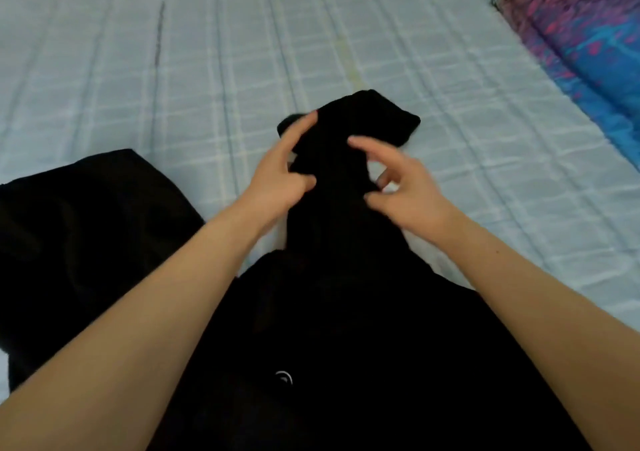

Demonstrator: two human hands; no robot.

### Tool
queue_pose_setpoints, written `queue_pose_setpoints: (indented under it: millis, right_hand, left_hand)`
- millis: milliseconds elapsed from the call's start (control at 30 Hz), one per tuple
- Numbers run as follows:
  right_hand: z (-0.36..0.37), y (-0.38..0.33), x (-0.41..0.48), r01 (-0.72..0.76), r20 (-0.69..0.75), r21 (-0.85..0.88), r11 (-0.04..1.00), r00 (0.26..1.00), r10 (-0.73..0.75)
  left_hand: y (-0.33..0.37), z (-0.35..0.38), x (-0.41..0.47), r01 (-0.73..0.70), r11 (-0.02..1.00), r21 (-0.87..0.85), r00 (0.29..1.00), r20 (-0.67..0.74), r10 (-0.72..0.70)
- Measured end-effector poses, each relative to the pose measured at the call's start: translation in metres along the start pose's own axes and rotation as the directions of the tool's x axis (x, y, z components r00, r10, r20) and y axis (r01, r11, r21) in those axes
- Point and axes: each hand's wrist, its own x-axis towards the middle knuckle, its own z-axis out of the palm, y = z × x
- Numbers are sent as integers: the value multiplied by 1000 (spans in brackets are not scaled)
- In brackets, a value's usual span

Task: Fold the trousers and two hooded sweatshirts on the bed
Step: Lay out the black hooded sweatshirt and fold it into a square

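Note:
A black garment (346, 312) with a small white logo lies in front of me on the bed, running from the bottom edge up to a narrow bunched end (374, 114) near the middle. My left hand (284, 176) grips the left side of that narrow part, thumb pinching the cloth and fingers stretched over it. My right hand (405, 187) holds the right side, with curled fingers and thumb closing round the edge of the fabric. I cannot tell whether the garment is a sweatshirt or the trousers.
A second black garment (79, 235) lies flat at the left, partly under my left forearm. The bed has a pale blue checked sheet (242, 52). A blue and pink patterned pillow (595, 41) lies at the far right edge.

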Motion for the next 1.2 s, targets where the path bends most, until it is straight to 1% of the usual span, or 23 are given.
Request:
queue_pose_setpoints:
  millis: [33,67,133,200,267,300,367,400,433,500,567,633,700,767,900,967,1000,1033,1067,1133,1167,1200]
  right_hand:
    - [-16,-5,10,34,-121,10,999,992,-32]
    - [-35,-9,18,70,-240,27,997,969,-62]
    - [-77,-10,27,132,-423,12,991,899,-114]
    - [-100,-6,24,135,-517,-40,990,845,-136]
    - [-98,12,21,91,-558,-53,994,823,-105]
    - [-90,27,20,42,-553,-29,999,832,-51]
    - [-70,57,12,-122,-491,66,990,860,138]
    - [-61,70,8,-201,-449,89,976,866,219]
    - [-55,79,4,-246,-419,90,965,870,261]
    - [-52,80,2,-248,-393,129,960,876,279]
    - [-57,75,9,-220,-381,269,938,870,313]
    - [-63,65,18,-200,-379,408,891,851,364]
    - [-70,51,26,-153,-401,533,832,820,408]
    - [-77,29,28,-88,-418,586,805,819,393]
    - [-81,-24,-1,7,-411,535,845,876,253]
    - [-73,-47,-30,48,-410,485,873,894,178]
    - [-63,-55,-48,44,-403,439,898,902,153]
    - [-49,-58,-66,7,-372,393,919,916,152]
    - [-33,-58,-86,-64,-306,363,929,934,184]
    - [2,-45,-122,-222,-116,306,926,957,267]
    - [18,-36,-136,-293,-19,267,918,951,308]
    - [31,-28,-145,-341,45,225,913,939,340]
  left_hand:
    - [11,-4,18,-64,998,-25,998,13,65]
    - [23,-8,37,-119,992,-40,992,26,120]
    - [48,-9,69,-200,979,-47,976,79,203]
    - [61,1,93,-206,977,-46,969,133,211]
    - [54,18,112,-155,988,-12,976,153,155]
    - [44,28,118,-108,994,25,983,155,103]
    - [16,42,122,-8,994,110,988,154,-9]
    - [3,47,120,30,991,129,986,160,-51]
    - [-7,50,117,57,992,117,984,161,-75]
    - [-18,47,117,77,996,39,985,154,-82]
    - [-20,41,120,87,996,-38,981,176,-79]
    - [-13,36,119,130,978,-166,982,161,-103]
    - [3,32,115,96,970,-225,990,122,-70]
    - [25,22,105,14,979,-201,998,69,0]
    - [59,-13,64,-114,980,-165,993,18,119]
    - [61,-31,31,-135,978,-157,990,11,138]
    - [56,-38,12,-120,985,-127,992,13,123]
    - [45,-43,-7,-83,993,-80,996,20,85]
    - [30,-48,-28,-20,999,-26,999,32,21]
    - [-5,-55,-65,137,984,116,985,90,-148]
    - [-18,-57,-81,193,959,206,968,122,-221]
    - [-28,-59,-92,223,933,284,953,137,-270]
